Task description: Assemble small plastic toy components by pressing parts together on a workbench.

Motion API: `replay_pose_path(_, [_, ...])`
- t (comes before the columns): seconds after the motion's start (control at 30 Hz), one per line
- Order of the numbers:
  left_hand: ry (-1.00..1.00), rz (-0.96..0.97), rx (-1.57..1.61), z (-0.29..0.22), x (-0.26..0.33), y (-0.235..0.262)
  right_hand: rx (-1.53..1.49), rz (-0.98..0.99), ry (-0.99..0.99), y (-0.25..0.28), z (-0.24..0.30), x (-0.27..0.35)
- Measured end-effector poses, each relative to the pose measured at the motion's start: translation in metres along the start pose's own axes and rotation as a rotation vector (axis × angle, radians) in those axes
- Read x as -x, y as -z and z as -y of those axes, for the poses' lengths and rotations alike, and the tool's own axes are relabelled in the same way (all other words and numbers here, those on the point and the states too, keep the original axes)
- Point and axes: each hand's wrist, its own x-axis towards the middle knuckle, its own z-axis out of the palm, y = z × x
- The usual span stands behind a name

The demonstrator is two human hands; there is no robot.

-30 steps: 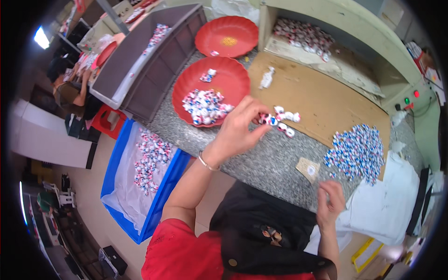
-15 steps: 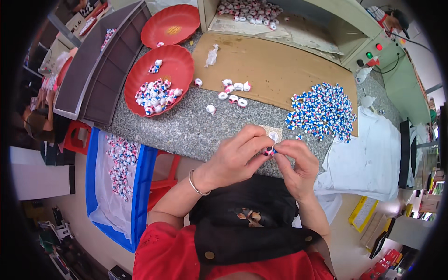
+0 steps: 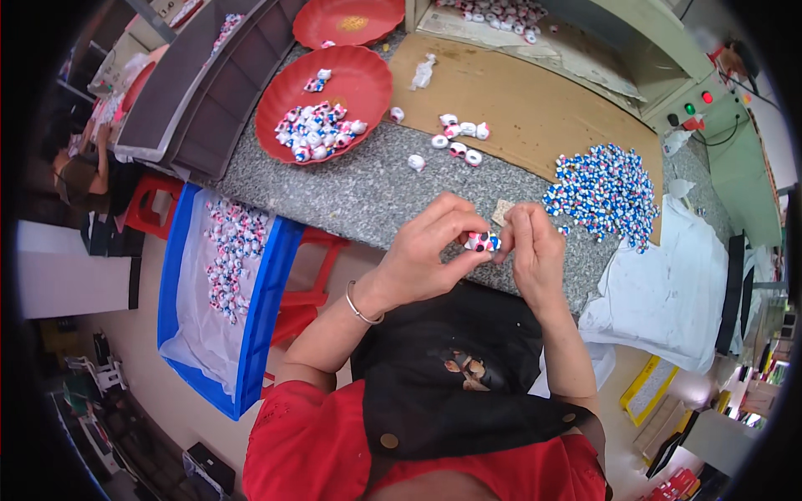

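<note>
My left hand [image 3: 426, 250] pinches a small toy figurine [image 3: 482, 241] between thumb and fingers; its head is white, pink and black, and its body end is blue. Close against the blue end is my right hand [image 3: 536, 250], its fingers curled together. What those fingertips hold, if anything, is hidden. Just behind them a small beige square block [image 3: 502, 212] lies on the grey speckled worktop [image 3: 359, 196]. To the right spreads a heap of small blue-and-white bodies [image 3: 606, 196]. Several loose white-and-pink heads [image 3: 458, 149] lie beyond my hands.
A red plate [image 3: 276, 138] holds assembled figurines; another red plate [image 3: 334, 29] stands behind it. Left of them is a dark grey tray [image 3: 225, 125]. Below left, a blue bin [image 3: 280, 292] holds more pieces. A cardboard sheet [image 3: 518, 100] lies before a metal cabinet with lights [image 3: 689, 108].
The view has shifted, so the worktop things appear further right and higher. My right hand has curled and turned, and the figurine now shows more openly in my left fingers.
</note>
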Motion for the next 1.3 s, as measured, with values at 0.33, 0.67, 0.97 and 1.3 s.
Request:
replay_pose_path(0.33, [0.071, -0.125, 0.028, 0.012, 0.020, 0.021, 0.137, 0.143, 0.286, -0.013, 0.011, 0.012])
replay_pose_path(0.67, [-0.037, 0.036, -0.069, 0.008, 0.026, 0.029, 0.281, 0.253, 0.328, -0.012, 0.022, 0.007])
replay_pose_path(0.97, [-0.064, 0.097, -0.090, 0.011, 0.023, 0.030, 0.401, 0.213, 0.492, -0.014, 0.021, 0.006])
replay_pose_path(1.3, [0.142, 0.096, 0.274, 0.017, 0.028, 0.037, 0.224, 0.183, 0.604, -0.002, 0.008, 0.006])
